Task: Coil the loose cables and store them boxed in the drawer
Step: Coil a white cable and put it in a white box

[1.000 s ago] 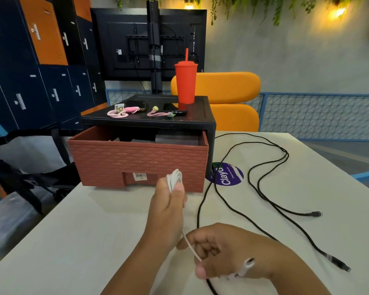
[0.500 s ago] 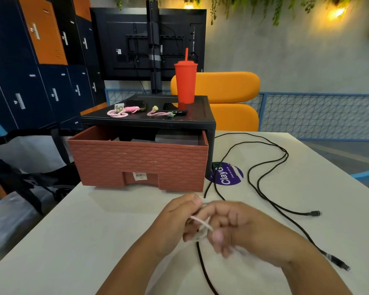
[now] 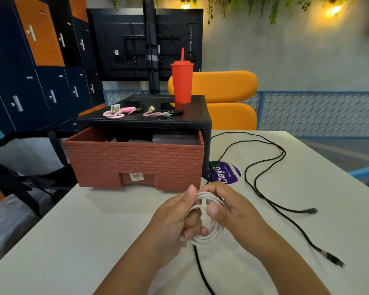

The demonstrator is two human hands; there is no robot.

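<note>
White table [image 3: 94,220], blue and orange lockers [image 3: 30,71] on my left. I count one white cable [image 3: 209,237], coiled, with my left grip [image 3: 173,218] and right grip [image 3: 232,209] both curled round it just above the table. Black cable [image 3: 264,196] lies loose on the right, two plugs showing. One brick-red drawer [image 3: 134,162] stands open with a dark box [image 3: 175,139] inside. The stand [image 3: 145,122] above it bears two pink cords [image 3: 113,113] and one red cup [image 3: 182,81].

The white cable [image 3: 206,241] in the fingers [image 3: 213,211] looks smooth; the drawer [image 3: 134,162] beyond the fingers is bumpy brown plastic, the table [image 3: 107,222] matt white
</note>
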